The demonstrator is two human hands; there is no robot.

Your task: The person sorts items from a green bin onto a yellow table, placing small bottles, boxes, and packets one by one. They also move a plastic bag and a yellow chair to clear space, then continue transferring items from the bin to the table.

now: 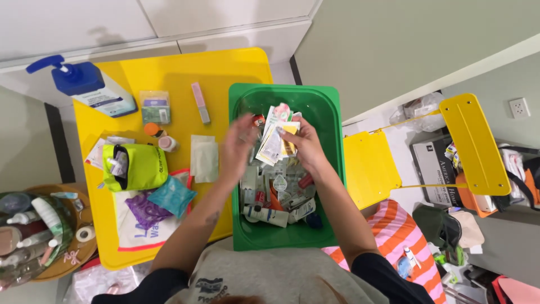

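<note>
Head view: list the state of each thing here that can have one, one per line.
Green bin: open, full of sachets and tubes.
Sachets: held fanned in the right hand, above the bin.
Left hand: blurred, fingers spread, beside the sachets.
Lime pouch: open, on its side.
Pump bottle: lying down, cap on.
Yellow chair: tipped over on the floor.

Bright, even indoor light; soft shadows; left hand [236,147] motion-blurred; wide-angle bending at edges; no glare.
</note>
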